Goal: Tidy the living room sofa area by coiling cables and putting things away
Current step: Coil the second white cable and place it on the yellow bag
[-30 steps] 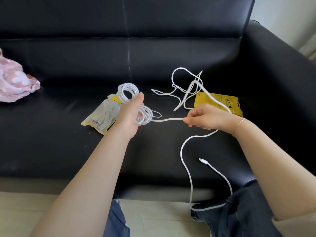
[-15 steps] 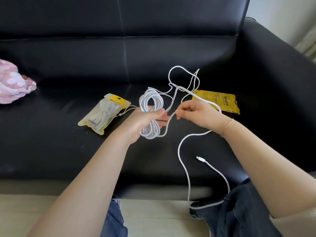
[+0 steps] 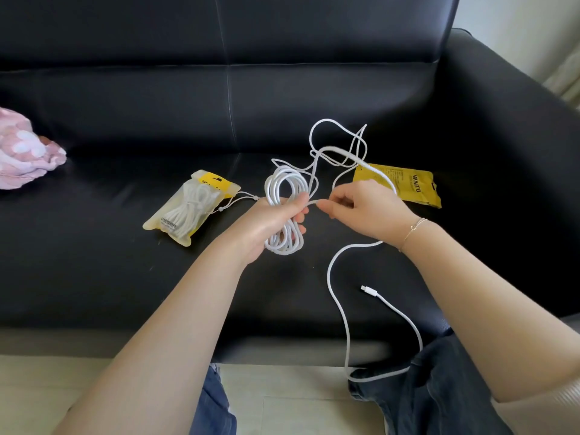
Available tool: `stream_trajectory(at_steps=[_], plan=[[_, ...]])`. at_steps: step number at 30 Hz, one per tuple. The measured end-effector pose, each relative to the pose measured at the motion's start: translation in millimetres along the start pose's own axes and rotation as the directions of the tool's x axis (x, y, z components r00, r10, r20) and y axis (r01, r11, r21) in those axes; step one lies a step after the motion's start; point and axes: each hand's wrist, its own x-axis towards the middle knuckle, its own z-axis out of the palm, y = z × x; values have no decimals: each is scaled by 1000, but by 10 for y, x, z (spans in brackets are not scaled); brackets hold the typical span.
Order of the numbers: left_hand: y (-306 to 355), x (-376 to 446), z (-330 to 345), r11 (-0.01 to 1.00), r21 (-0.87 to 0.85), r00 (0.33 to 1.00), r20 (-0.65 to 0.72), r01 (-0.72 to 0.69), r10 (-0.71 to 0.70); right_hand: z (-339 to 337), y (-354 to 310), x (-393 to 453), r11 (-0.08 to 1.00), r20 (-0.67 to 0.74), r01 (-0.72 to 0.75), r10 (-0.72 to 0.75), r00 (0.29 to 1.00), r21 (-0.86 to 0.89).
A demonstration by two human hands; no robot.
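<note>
My left hand [image 3: 276, 219] grips a coil of white cable [image 3: 284, 186] above the black sofa seat [image 3: 94, 262]. Loops of the coil stick out above and below the fist. My right hand [image 3: 361, 207] pinches the loose strand of the same cable just right of the coil. More slack lies tangled behind both hands [image 3: 339, 146]. From my right hand the cable runs down over the seat edge and back up to its white plug [image 3: 368, 290], which lies on the seat.
A yellow pouch holding another white cable [image 3: 188, 211] lies left of my left hand. An empty yellow pouch [image 3: 405, 183] lies flat behind my right hand. A pink cloth [image 3: 25, 152] sits at the far left. The sofa armrest [image 3: 502, 120] rises on the right.
My left hand carried the coil to the right, away from the filled pouch. My right hand moved in to the left until it nearly meets the coil, shortening the strand between them.
</note>
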Motion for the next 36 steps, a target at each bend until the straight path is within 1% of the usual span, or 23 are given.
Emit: stream_trajectory(at_steps=[1,3,4,6,8,11,14,16,18,19,21,23,24,26,28,30,31,33,36], plan=[[0,-4,-23,1000,11,1000,-19,8,-8,-40,19,-11,1000,35,-5,5,999,-2],[-1,-1,-82,997,61,994,-95,50,-44,-117,62,-27,998,125,-9,1,992,68],[-4,4,-115,993,88,988,-139,79,-66,-140,75,-34,995,144,-2,-13,990,104],[-10,14,-153,982,141,973,-209,125,-94,-155,99,-41,987,98,46,-61,993,153],[-8,6,-148,971,183,967,-230,152,-108,-145,101,-39,973,-3,135,-137,991,185],[-16,7,-82,946,263,973,-181,189,-145,-130,85,-30,953,-137,245,-223,965,179],[-29,1,-11,898,389,977,-118,208,-175,-105,37,-24,946,-272,298,-256,928,126],[-5,-29,13,892,422,984,3,159,-177,-84,5,-25,951,-324,301,-262,909,76],[19,-76,8,927,366,978,144,88,-150,-92,10,-27,964,-340,259,-222,914,66],[21,-92,-7,948,310,975,182,69,-130,-108,27,-30,973,-339,219,-183,923,72],[8,-92,-53,987,145,974,204,71,-100,-141,81,-32,989,-326,124,-89,941,87],[4,-73,-105,990,-94,972,220,101,-79,-162,126,-37,993,-280,22,10,960,113],[5,-58,-137,966,-233,975,213,114,-64,-172,146,-39,991,-249,-17,49,967,131],[19,-29,-215,869,-479,988,144,124,-62,-188,198,-46,976,-191,-44,86,978,211],[25,-16,-278,773,-625,994,57,108,-93,-196,243,-48,955,-166,-4,56,985,297],[29,-32,-294,694,-714,992,6,93,-128,-180,268,-36,957,-179,45,7,984,285],[31,-44,-293,674,-734,990,-16,82,-138,-163,261,-27,962,-188,62,-11,982,268],[34,-59,-281,691,-721,989,-54,55,-135,-116,187,-23,960,-212,94,-37,977,263],[50,-91,-233,764,-644,995,-45,35,-84,-5,49,-20,967,-234,119,-65,970,225]])
